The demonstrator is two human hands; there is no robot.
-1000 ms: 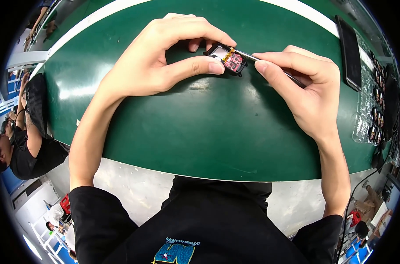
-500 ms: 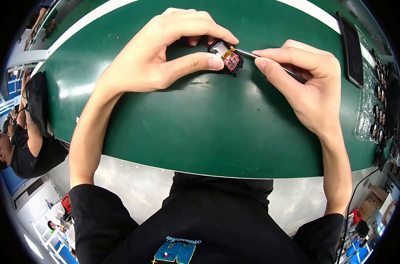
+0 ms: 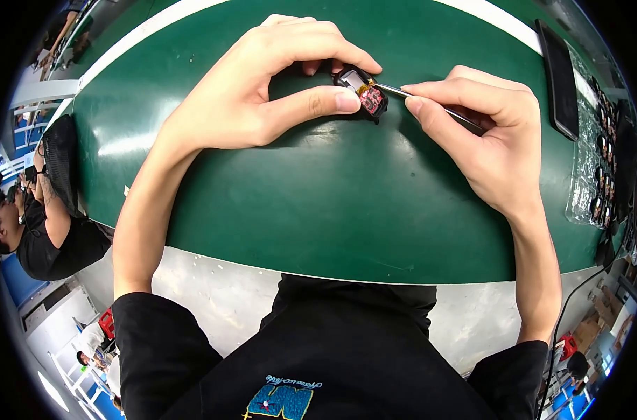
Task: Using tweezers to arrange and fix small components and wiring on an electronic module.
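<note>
Presently, I read the step in hand as fine work with a tool inside a small black device [image 3: 362,92], which is held up near the far middle of the green table [image 3: 332,210]. Its uncovered side faces the camera: a pale silver part [image 3: 350,80] at one end, a red circuit board [image 3: 374,103] at the other, an amber strip [image 3: 365,88] between them.

I note the left hand [image 3: 261,91] grasping the device, thumb along the near edge and index finger at the far edge; the remaining fingers are partly hidden behind it. The right hand [image 3: 488,133] pinches a slim metal tool [image 3: 394,90] between thumb and index finger, its shaft running back into the palm. The tool tip lies at the device's edge beside the amber strip; I cannot tell whether it touches the strip or the rim.

In my judgement, the next move calls for a rigid left grip and small, light tip motions. Excess force could damage the strip or slip onto the board. To the right, a black flat slab [image 3: 558,84] and a clear plastic tray [image 3: 579,192] lie well apart from the work.
</note>
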